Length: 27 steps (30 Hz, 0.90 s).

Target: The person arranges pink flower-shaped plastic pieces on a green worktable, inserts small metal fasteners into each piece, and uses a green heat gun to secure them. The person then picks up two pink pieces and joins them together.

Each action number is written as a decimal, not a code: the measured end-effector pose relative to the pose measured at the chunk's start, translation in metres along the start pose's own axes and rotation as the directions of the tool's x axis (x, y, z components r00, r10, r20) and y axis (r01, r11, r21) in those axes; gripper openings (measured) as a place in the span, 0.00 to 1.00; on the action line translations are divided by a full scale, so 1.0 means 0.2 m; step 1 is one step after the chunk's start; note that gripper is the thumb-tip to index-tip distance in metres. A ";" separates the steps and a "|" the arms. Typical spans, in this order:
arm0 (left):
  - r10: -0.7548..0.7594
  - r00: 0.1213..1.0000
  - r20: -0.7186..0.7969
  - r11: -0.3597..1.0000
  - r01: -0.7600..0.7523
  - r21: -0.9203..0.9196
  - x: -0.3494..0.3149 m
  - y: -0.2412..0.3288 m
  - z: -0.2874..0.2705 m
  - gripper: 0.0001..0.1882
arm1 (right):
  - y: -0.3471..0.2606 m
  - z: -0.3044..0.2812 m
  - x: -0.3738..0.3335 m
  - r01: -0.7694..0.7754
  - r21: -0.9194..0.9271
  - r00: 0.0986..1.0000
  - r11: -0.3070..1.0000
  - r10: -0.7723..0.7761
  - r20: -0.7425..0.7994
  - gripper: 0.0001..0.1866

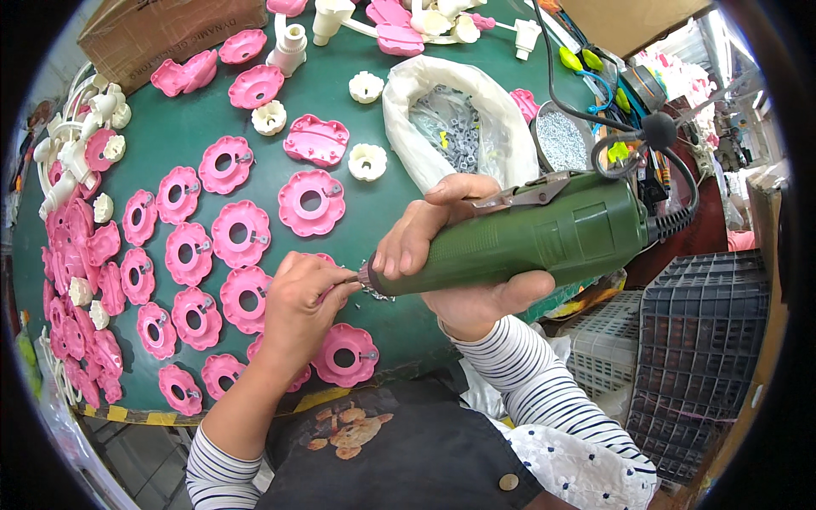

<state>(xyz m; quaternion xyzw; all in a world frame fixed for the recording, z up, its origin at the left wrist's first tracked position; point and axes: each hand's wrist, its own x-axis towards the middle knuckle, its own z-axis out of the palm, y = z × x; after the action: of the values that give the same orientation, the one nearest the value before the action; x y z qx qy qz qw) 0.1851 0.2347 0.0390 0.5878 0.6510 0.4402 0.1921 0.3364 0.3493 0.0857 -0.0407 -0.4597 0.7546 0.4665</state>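
My right hand [476, 308] is wrapped round a thick green electric screwdriver [527, 234], held level over the table with its nose to the left. A metal lever runs along its upper side, and a black cable leaves its right end. My left hand [302, 297] is closed in a pinch right at the screwdriver's tip; what sits between the fingertips is hidden. Around the left hand lie pink flower-shaped rings [312, 202] in loose rows, each with a round hole and a small grey clip. Small silvery screws [378, 295] lie under the screwdriver's nose.
An open white bag [399, 119] of grey clips stands beyond the screwdriver, beside a bowl of screws [561, 140]. Pink and white parts [81, 255] are heaped at the left. A cardboard box [161, 38] stands at the back; dark plastic crates [693, 340] are at the right.
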 end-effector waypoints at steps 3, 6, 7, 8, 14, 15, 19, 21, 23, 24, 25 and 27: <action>-0.005 1.000 0.015 1.000 0.005 -0.003 0.01 -0.02 0.00 0.08 | 0.00 0.00 0.01 0.011 -0.006 1.000 1.000 -0.011 0.011 0.57; 0.002 0.999 0.044 1.000 -0.002 0.007 0.03 -0.01 -0.02 0.09 | 0.00 -0.02 0.01 0.014 -0.005 1.000 1.000 -0.014 0.027 0.57; 0.004 0.999 0.039 1.000 -0.005 0.003 0.03 0.00 -0.02 0.09 | -0.01 -0.02 0.02 0.012 -0.001 1.000 1.000 -0.012 0.027 0.57; 0.008 0.999 0.042 1.000 -0.008 0.003 0.04 0.00 -0.03 0.08 | 0.00 -0.01 0.02 0.025 0.006 0.999 1.000 -0.025 0.034 0.57; 0.010 0.997 0.070 1.000 -0.010 -0.004 0.08 -0.01 -0.05 0.07 | 0.01 -0.01 0.06 0.149 -0.057 0.987 0.987 -0.146 0.061 0.57; 0.006 0.997 0.078 1.000 -0.006 -0.009 0.08 0.00 -0.06 0.07 | 0.02 0.00 0.06 0.163 -0.075 0.986 0.984 -0.158 0.059 0.57; -0.026 0.992 0.120 0.996 0.036 -0.085 0.10 -0.02 -0.07 0.08 | 0.03 0.00 0.08 0.159 -0.098 0.986 0.982 -0.153 0.062 0.57; -0.019 0.989 0.144 0.997 0.029 -0.073 0.11 -0.03 -0.09 0.08 | 0.03 0.00 0.09 0.163 -0.094 0.985 0.982 -0.157 0.065 0.57; -0.022 0.985 0.170 0.997 0.033 -0.065 0.12 -0.03 -0.10 0.08 | 0.04 0.01 0.10 0.175 -0.080 0.983 0.981 -0.170 0.068 0.57; -0.031 0.982 0.184 0.997 0.043 -0.062 0.13 -0.03 -0.11 0.08 | 0.04 0.01 0.11 0.179 -0.074 0.982 0.981 -0.174 0.070 0.57; -0.040 0.979 0.199 0.997 0.053 -0.058 0.13 -0.02 -0.11 0.08 | 0.04 0.01 0.11 0.179 -0.073 0.982 0.981 -0.174 0.072 0.57; -0.053 0.977 0.205 0.993 0.073 -0.091 0.13 -0.04 -0.11 0.08 | 0.05 0.01 0.12 0.178 -0.083 0.982 0.980 -0.172 0.079 0.57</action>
<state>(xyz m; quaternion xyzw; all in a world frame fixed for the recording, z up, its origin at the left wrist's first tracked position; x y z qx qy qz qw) 0.1566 0.2512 0.0512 0.5985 0.6240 0.4031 0.2999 0.3164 0.3644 0.0884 0.0062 -0.5112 0.6902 0.5121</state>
